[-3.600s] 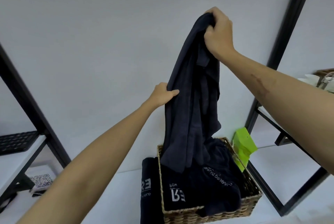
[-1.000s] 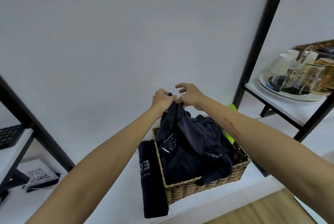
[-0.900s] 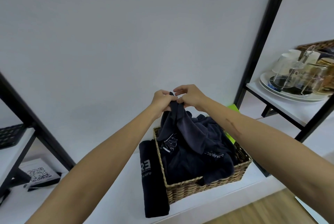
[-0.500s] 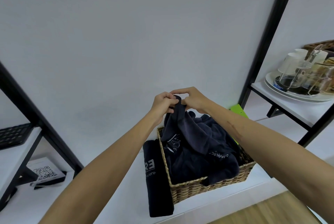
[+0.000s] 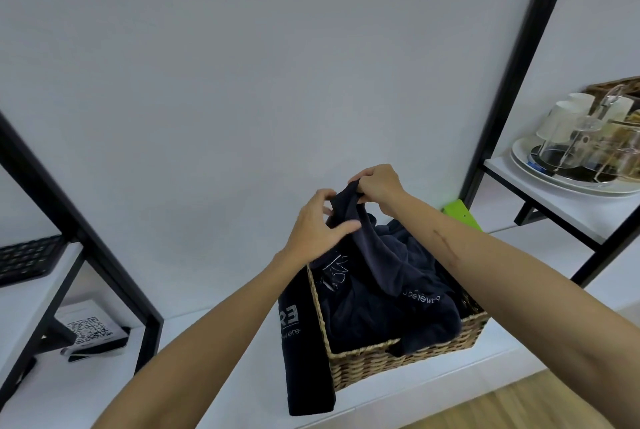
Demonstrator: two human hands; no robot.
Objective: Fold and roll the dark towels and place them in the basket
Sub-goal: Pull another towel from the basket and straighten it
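- The dark towel (image 5: 377, 248) is half lifted out of the wicker basket (image 5: 398, 359); its top corner is bunched up above the basket's far left end, and the rest trails down into the heap of dark cloth inside.
- The right hand (image 5: 379, 186) pinches that top corner, fingers (image 5: 363, 182) curled down over the cloth and clamped on it.
- The left hand (image 5: 318, 224) is just beside it, lower down: the thumb lies across the front of the hanging cloth and the fingers seem to curl behind the fold, so I'd say it grips the towel too, though loosely.
- The basket stands on the white surface (image 5: 214, 376), and a second dark towel (image 5: 301, 342) with white lettering lies flat alongside its left wall, hanging a little over the surface's front edge.
- This looks like soft, limp terry cloth. It sags wherever it isn't held, so I'd expect it to be light, not slippery, and impossible to break.
- Its softness is the trouble: held by a bunch, it will only droop and twist. I'd take it by two corners along one edge, hands apart, so it hangs square before folding.
- The tail is tangled with the other cloth in the basket, so lifting may drag some of that out with it.
- A green object (image 5: 460, 214) leans behind the basket, and glassware sits on a plate (image 5: 530, 169) on the shelf to the right, well apart from the hands.
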